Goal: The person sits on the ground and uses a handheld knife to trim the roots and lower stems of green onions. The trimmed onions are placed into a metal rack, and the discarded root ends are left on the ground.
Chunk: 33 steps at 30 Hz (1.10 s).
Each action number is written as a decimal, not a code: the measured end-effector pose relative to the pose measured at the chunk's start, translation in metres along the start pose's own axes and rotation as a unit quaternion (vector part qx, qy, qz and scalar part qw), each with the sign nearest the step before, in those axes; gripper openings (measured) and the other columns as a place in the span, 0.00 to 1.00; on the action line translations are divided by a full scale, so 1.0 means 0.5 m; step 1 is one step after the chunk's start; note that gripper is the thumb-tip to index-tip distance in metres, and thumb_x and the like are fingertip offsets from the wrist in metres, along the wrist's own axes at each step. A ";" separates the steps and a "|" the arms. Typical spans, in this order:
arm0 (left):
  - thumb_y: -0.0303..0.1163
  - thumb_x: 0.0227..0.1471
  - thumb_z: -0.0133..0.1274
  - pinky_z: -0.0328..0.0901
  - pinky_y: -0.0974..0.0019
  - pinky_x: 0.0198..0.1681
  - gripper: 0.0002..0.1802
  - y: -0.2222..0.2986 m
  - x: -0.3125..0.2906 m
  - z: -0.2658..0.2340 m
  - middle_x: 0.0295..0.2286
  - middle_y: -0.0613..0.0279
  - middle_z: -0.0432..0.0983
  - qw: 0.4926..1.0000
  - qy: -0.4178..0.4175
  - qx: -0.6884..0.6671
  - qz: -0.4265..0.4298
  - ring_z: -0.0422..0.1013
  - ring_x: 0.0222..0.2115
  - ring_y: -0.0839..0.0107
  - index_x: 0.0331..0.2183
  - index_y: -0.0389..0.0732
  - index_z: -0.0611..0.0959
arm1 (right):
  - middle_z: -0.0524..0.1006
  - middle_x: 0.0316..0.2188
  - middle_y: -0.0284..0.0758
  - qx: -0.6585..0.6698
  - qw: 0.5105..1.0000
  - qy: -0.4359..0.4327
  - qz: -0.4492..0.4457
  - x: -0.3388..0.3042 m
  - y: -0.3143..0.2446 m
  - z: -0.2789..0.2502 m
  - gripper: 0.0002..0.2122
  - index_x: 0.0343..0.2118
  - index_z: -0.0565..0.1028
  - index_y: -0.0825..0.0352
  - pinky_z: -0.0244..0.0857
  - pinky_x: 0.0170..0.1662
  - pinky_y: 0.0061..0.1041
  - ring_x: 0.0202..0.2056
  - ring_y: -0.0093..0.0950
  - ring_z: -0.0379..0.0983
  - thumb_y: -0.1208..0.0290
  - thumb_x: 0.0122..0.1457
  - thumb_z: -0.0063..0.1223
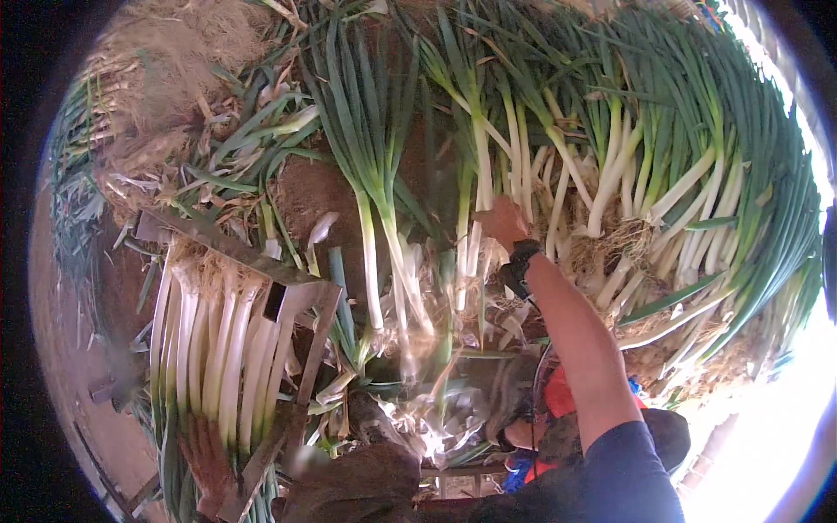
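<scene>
My right hand reaches out to the middle and is closed around the white stems of long green onions, whose green leaves run away from me. A watch-like dark band is on that wrist. At the lower left my left hand, in shade, lies with fingers stretched over a row of green onions. These lie side by side in an angled metal frame, roots at the far end and leaves toward me. Just left of my right hand, another small bunch of green onions lies apart.
A big heap of green onions fills the right side, roots toward me. Dry root trimmings pile up at the far left. Peeled skins and leaf scraps litter the ground near me. Red and blue items sit beside my right arm.
</scene>
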<state>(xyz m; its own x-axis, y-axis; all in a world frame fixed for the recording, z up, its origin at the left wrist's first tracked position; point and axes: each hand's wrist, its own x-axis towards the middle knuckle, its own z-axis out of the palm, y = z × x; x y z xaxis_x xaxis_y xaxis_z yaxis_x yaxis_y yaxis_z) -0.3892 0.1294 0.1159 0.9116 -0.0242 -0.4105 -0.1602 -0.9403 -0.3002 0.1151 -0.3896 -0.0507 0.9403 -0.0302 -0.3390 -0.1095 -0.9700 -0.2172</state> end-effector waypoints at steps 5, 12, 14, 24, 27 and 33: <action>0.38 0.62 0.41 0.42 0.27 0.68 0.37 0.003 -0.007 -0.017 0.66 0.38 0.54 0.997 -0.022 -0.071 -0.006 0.52 0.67 0.36 0.67 0.34 0.55 | 0.83 0.36 0.48 -0.049 0.992 0.102 -0.057 0.031 0.072 -0.073 0.21 0.44 0.77 0.71 0.77 0.41 0.42 0.37 0.51 0.81 0.55 0.58 0.58; 0.35 0.62 0.41 0.43 0.27 0.68 0.37 0.007 -0.001 -0.017 0.66 0.36 0.52 1.000 0.007 -0.007 0.000 0.53 0.66 0.35 0.68 0.34 0.51 | 0.82 0.35 0.50 0.017 0.995 0.097 -0.017 0.112 0.186 -0.090 0.19 0.43 0.79 0.72 0.76 0.43 0.45 0.37 0.47 0.81 0.60 0.57 0.62; 0.34 0.62 0.42 0.43 0.27 0.68 0.37 0.010 -0.003 -0.018 0.66 0.37 0.53 1.000 0.019 -0.024 -0.005 0.53 0.66 0.35 0.67 0.34 0.52 | 0.82 0.35 0.49 0.003 0.998 0.054 -0.031 0.114 0.184 -0.080 0.20 0.44 0.79 0.73 0.76 0.43 0.45 0.37 0.46 0.81 0.60 0.56 0.63; 0.28 0.59 0.41 0.43 0.28 0.68 0.36 -0.004 -0.026 0.026 0.67 0.39 0.53 0.999 -0.026 0.024 -0.018 0.52 0.67 0.37 0.67 0.33 0.55 | 0.76 0.29 0.38 0.113 0.988 -0.105 0.024 0.087 0.193 -0.278 0.12 0.41 0.81 0.64 0.69 0.33 0.33 0.31 0.37 0.77 0.62 0.59 0.62; 0.28 0.58 0.42 0.43 0.28 0.68 0.36 -0.004 -0.026 0.033 0.67 0.39 0.54 0.999 0.001 0.038 -0.005 0.51 0.67 0.38 0.66 0.33 0.57 | 0.75 0.30 0.40 0.082 0.962 -0.013 -0.260 0.018 0.209 -0.291 0.10 0.41 0.82 0.61 0.66 0.37 0.32 0.34 0.36 0.73 0.65 0.57 0.62; 0.29 0.58 0.43 0.44 0.27 0.68 0.37 0.006 -0.018 0.027 0.67 0.40 0.53 0.999 0.016 0.026 -0.014 0.52 0.67 0.38 0.67 0.34 0.57 | 0.77 0.30 0.41 -0.026 0.946 -0.030 -0.323 -0.094 0.179 -0.176 0.14 0.41 0.80 0.67 0.69 0.38 0.37 0.33 0.35 0.74 0.66 0.56 0.64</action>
<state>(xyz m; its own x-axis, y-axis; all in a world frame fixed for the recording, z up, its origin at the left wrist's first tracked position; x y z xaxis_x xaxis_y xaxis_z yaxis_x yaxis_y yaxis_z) -0.4033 0.1315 0.1070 0.9274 -0.0105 -0.3740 -0.1535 -0.9223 -0.3548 0.0895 -0.4960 0.0265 0.7855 0.5849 -0.2021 0.4992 -0.7919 -0.3517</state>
